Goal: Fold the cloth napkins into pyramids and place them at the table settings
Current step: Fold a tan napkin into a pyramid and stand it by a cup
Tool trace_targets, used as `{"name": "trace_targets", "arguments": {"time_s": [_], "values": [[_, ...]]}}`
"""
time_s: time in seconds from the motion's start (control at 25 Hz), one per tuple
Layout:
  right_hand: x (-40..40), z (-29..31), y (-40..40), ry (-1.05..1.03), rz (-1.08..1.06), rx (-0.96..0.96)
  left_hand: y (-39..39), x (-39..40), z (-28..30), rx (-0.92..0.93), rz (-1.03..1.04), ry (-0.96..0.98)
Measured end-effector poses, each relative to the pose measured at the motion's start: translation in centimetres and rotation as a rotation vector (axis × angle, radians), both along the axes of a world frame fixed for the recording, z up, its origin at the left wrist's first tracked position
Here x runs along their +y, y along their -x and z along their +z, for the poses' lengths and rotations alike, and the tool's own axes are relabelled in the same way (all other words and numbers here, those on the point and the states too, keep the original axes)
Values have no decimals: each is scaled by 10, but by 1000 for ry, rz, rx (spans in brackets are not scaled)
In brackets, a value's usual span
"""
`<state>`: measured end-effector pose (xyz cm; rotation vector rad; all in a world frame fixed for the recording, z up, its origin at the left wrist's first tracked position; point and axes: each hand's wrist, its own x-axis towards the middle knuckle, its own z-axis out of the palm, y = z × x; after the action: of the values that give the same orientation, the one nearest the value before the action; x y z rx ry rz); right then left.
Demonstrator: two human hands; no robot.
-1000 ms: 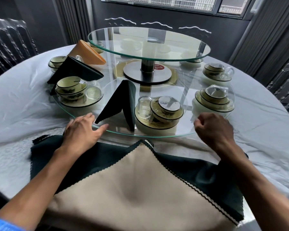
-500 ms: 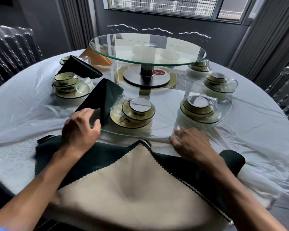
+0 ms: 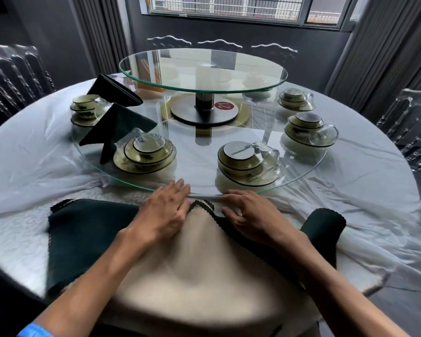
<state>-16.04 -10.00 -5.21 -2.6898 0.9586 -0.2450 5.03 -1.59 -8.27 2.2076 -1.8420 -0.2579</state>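
A beige napkin lies flat on top of a dark green napkin at the table's near edge, its far corner pointing at the glass turntable. My left hand rests on the beige napkin beside that corner, fingers spread. My right hand lies flat on the dark green cloth to the right of the corner. Two folded dark green pyramids stand on the turntable at the left, next to place settings. An orange pyramid shows behind the upper glass tier.
Wrapped bowl-and-cup settings ring the lower turntable. A raised glass tier stands on a central post. The round table has a white cloth under plastic. Plastic-wrapped chairs stand left and right.
The turntable has rotated leftward, carrying the folded napkins and settings left. Both hands have left the glass rim and come down onto the napkins near the beige corner.
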Motion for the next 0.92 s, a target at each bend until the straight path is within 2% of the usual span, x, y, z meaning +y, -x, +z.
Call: {"name": "trace_targets", "arguments": {"time_s": [0.28, 0.4, 0.48, 0.56, 0.68, 0.84, 0.92], "values": [[36, 22, 20, 107, -176, -78, -31, 19, 5, 25, 66, 1], [50, 20, 33, 44, -211, 113, -40, 22, 9, 117, 96, -35], [61, 12, 41, -13, -194, 251, -37, 31, 14, 82, 117, -40], [73, 5, 50, -28, -201, 318, -20, 56, 15, 92, 148, 45], [83, -1, 58, -59, -255, 268, 4, 115, 14, 226, 190, 127], [90, -5, 59, -94, -259, 230, -5, 154, 6, 190, 208, 20], [96, -6, 60, -67, -248, 206, -17, 159, 7, 316, 231, -42]]}}
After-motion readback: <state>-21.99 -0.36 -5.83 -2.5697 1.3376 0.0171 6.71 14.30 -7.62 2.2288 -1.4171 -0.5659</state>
